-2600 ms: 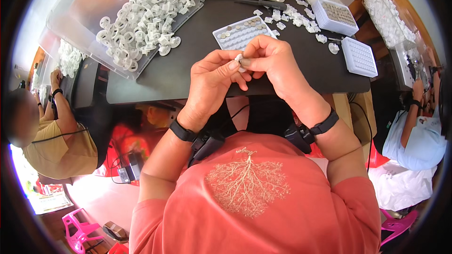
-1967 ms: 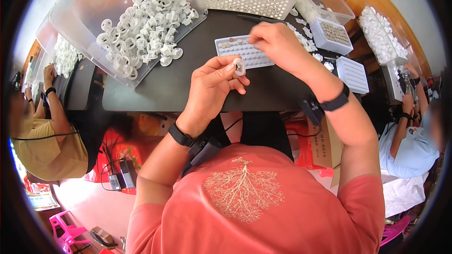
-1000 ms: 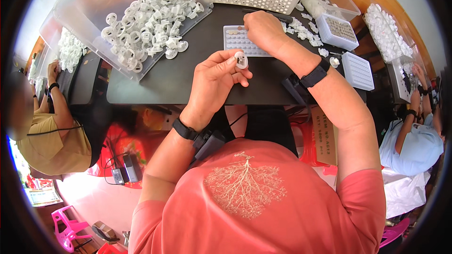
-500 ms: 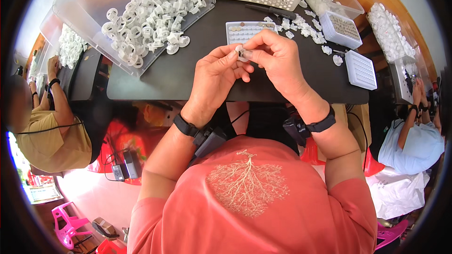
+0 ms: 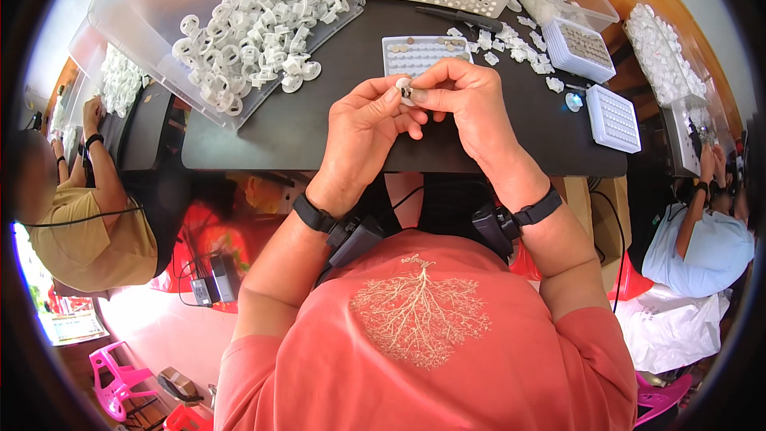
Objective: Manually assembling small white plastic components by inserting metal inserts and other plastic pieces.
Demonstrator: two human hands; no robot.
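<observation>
Pinching white part (image 5: 404, 85), open tabletop (image 5: 275, 132), edge (image 5: 255, 168) near

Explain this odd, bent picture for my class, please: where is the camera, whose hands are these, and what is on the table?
No machine here: these are a person's bare hands, seen from a wide camera worn on that person's head. It looks down, so straight edges bend and the wearer's red shirt fills the bottom. The left hand holds a small white part; the right hand pinches it too. Beyond, on the dark table, lies a pale tray with small discs. At left, a clear bin holds many white parts; at right are loose white pieces and stacked trays.
</observation>
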